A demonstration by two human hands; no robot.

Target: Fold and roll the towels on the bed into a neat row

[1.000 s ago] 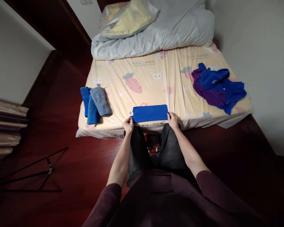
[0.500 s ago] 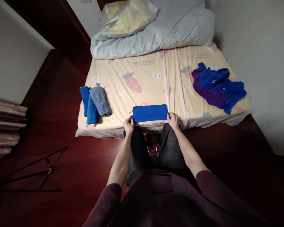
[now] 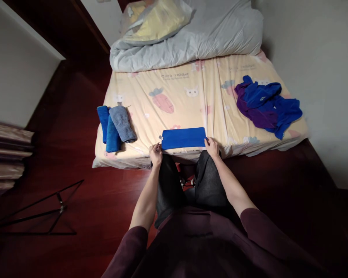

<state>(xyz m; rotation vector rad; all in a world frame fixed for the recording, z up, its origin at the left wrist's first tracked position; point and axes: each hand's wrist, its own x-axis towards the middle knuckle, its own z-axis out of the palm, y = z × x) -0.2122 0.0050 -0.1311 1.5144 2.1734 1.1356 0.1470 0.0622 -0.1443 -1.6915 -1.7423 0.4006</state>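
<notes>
A blue towel, folded into a long flat rectangle, lies along the near edge of the bed. At its near right corner, my right hand pinches the cloth between thumb and fingers. My left hand is beside the near left corner, its fingers bent and slightly apart; they seem to have come off the cloth. A small white label sticks out from the towel's left edge.
On the left of the bed lie rolled towels, two blue and one grey. A crumpled heap of blue and purple cloths lies at the right. Behind is a grey quilt. A black tripod leg stand is on the floor.
My left hand has shifted slightly left, away from the towel's corner. The right hand and the towel have stayed in place.
</notes>
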